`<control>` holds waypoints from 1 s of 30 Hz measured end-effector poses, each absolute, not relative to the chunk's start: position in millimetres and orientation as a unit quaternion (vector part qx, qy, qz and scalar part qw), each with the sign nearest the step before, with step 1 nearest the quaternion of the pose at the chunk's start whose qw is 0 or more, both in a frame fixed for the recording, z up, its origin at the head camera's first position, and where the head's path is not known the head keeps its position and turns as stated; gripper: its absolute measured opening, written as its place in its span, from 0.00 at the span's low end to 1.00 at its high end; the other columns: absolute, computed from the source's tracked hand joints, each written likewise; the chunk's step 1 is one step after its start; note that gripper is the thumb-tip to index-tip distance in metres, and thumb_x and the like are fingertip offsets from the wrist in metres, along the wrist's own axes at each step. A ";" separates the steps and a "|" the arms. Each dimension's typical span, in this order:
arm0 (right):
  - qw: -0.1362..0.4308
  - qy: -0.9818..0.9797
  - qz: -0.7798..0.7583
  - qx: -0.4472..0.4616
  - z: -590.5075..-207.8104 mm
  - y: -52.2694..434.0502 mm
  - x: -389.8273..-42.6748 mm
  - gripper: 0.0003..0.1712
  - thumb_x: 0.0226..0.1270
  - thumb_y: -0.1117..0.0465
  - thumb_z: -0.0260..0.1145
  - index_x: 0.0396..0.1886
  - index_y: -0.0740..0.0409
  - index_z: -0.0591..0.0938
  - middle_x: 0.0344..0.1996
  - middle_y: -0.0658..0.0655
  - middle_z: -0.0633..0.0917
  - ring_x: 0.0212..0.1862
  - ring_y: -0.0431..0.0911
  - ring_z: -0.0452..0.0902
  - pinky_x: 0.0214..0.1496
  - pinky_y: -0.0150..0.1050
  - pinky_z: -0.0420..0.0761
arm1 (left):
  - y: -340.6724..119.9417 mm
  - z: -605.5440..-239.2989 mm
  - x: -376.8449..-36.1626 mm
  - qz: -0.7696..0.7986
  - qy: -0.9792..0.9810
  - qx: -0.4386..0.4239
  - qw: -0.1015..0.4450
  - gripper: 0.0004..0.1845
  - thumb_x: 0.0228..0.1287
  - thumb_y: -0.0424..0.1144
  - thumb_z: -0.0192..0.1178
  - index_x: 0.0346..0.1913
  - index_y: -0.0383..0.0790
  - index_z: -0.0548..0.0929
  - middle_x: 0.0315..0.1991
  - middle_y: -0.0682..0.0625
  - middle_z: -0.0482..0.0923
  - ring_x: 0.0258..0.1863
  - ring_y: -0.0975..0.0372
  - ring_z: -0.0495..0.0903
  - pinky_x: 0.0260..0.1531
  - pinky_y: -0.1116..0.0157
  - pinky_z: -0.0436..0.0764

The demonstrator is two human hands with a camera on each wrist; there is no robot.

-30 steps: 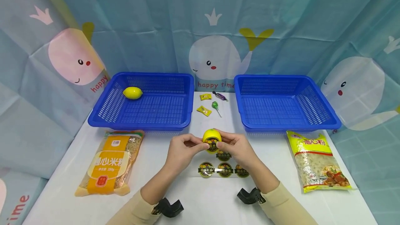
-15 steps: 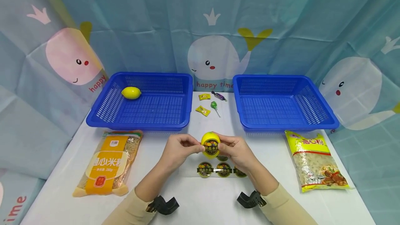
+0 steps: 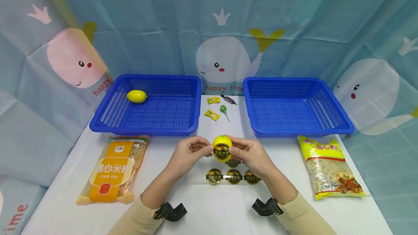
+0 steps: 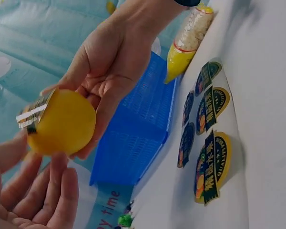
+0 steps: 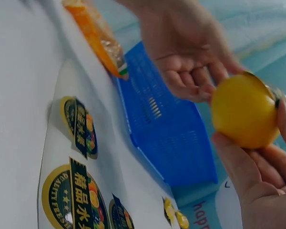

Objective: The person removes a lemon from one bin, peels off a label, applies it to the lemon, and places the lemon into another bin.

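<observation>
Head view shows your left hand (image 3: pixel 189 153) and right hand (image 3: pixel 249 155) pinching a labelled lemon (image 3: pixel 222 148) between curled fingers, above the sticker sheet (image 3: pixel 233 176) on the surface (image 3: pixel 212 213). Left basket (image 3: pixel 147 106) holds one lemon (image 3: pixel 136 96); right basket (image 3: pixel 295 106) holds nothing.

Both forearms reached forward over the table, the left hand (image 3: pixel 188 152) and right hand (image 3: pixel 249 154) meeting at center, fingers curled, thumbs and fingertips pinching inward.
</observation>
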State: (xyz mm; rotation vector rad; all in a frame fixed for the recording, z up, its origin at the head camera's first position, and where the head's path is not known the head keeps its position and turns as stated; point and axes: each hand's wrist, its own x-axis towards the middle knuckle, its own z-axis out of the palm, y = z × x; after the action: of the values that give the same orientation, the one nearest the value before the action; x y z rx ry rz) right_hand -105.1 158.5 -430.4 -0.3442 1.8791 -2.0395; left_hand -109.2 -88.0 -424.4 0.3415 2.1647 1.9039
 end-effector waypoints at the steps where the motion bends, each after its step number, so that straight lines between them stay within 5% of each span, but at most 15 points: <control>1: 0.171 0.665 -0.717 -0.118 -428.6 158.0 -105.2 0.31 0.71 0.60 0.67 0.70 0.68 0.72 0.63 0.69 0.79 0.55 0.45 0.85 0.57 0.40 0.84 | -86.3 -423.0 -108.2 0.649 0.743 0.118 0.113 0.16 0.65 0.43 0.70 0.49 0.37 0.85 0.41 0.45 0.88 0.40 0.56 0.88 0.45 0.57 0.86; 6: 0.162 0.680 -0.708 -0.101 -423.8 157.4 -103.5 0.30 0.70 0.59 0.68 0.69 0.64 0.75 0.64 0.67 0.78 0.57 0.44 0.83 0.57 0.41 0.84 | -75.0 -420.8 -101.6 0.638 0.755 0.117 0.096 0.24 0.64 0.46 0.71 0.58 0.37 0.82 0.47 0.45 0.86 0.46 0.58 0.86 0.47 0.68 0.85; 17: 0.119 0.746 -0.640 -0.139 -414.0 167.5 -105.2 0.27 0.70 0.57 0.70 0.67 0.54 0.78 0.62 0.60 0.82 0.55 0.47 0.84 0.54 0.39 0.85 | -71.5 -418.9 -97.7 0.647 0.748 0.112 0.101 0.27 0.62 0.47 0.72 0.59 0.34 0.82 0.46 0.44 0.88 0.44 0.57 0.88 0.46 0.68 0.86; 23: 0.034 0.766 -0.624 -0.151 -392.9 205.0 -114.2 0.27 0.69 0.64 0.69 0.67 0.62 0.77 0.58 0.65 0.84 0.56 0.48 0.84 0.55 0.36 0.84 | -73.1 -419.2 -98.1 0.648 0.749 0.095 0.095 0.27 0.62 0.46 0.72 0.59 0.34 0.82 0.46 0.43 0.87 0.44 0.57 0.88 0.46 0.69 0.85; 30: -0.038 0.814 -0.572 -0.093 -369.3 265.2 -119.7 0.27 0.70 0.62 0.69 0.67 0.58 0.77 0.54 0.46 0.87 0.56 0.39 0.84 0.54 0.27 0.81 | -73.6 -418.4 -97.2 0.647 0.751 0.086 0.096 0.26 0.61 0.47 0.72 0.58 0.36 0.83 0.46 0.45 0.88 0.43 0.58 0.88 0.45 0.69 0.85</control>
State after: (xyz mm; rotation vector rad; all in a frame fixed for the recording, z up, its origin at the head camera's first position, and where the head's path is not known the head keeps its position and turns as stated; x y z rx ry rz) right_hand -119.7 265.2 -369.3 -0.3006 2.6221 -1.8418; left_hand -97.2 -73.6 -418.4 0.2541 2.2268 1.9178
